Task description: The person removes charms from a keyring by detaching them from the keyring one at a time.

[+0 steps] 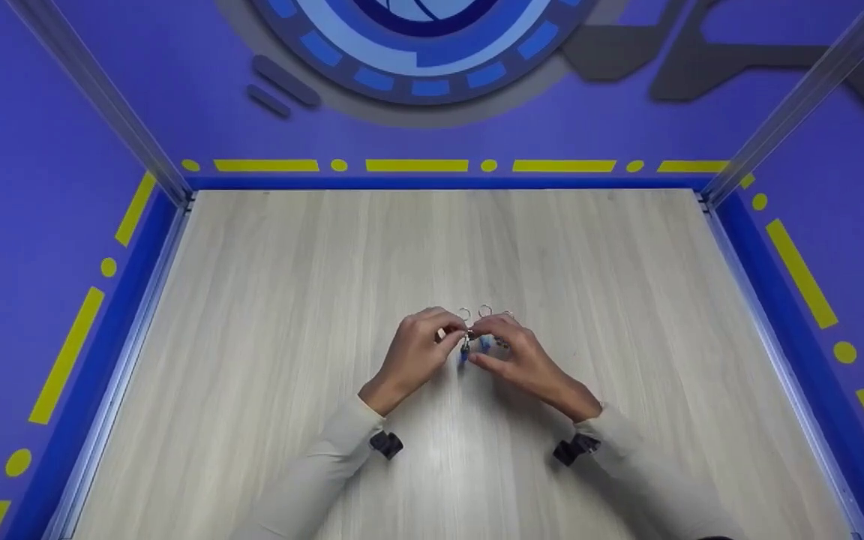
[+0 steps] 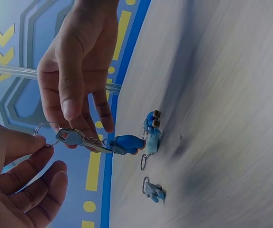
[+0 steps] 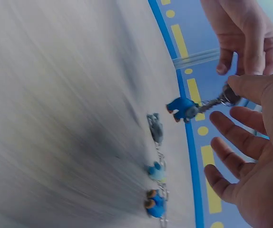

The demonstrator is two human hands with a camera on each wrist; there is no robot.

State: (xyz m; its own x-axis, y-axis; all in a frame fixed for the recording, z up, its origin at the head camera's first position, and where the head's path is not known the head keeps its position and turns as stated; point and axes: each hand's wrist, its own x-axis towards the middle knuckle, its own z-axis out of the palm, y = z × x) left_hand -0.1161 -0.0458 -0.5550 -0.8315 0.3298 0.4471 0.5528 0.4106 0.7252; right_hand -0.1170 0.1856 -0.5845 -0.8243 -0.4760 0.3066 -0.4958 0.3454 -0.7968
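Observation:
In the head view my left hand (image 1: pixel 415 351) and right hand (image 1: pixel 526 356) meet over the table. Between them hangs a keychain with a blue figure (image 2: pixel 127 143) on a short chain. My left thumb and forefinger pinch its split ring (image 2: pixel 42 124) in the left wrist view. A silver key (image 2: pixel 71 137) is at that ring, its blade alongside the chain. In the right wrist view my right thumb and forefinger pinch at the dark key head (image 3: pixel 230 95); the other right fingers are spread. The contact behind my fingertips is partly hidden.
Just beyond the hands, three more figure keychains lie on the wooden table (image 1: pixel 267 315): a grey one (image 3: pixel 155 128), a light blue one (image 3: pixel 156 171) and a blue one (image 3: pixel 156 205). Blue panels (image 1: pixel 417 142) with yellow marks wall the table at the back and sides.

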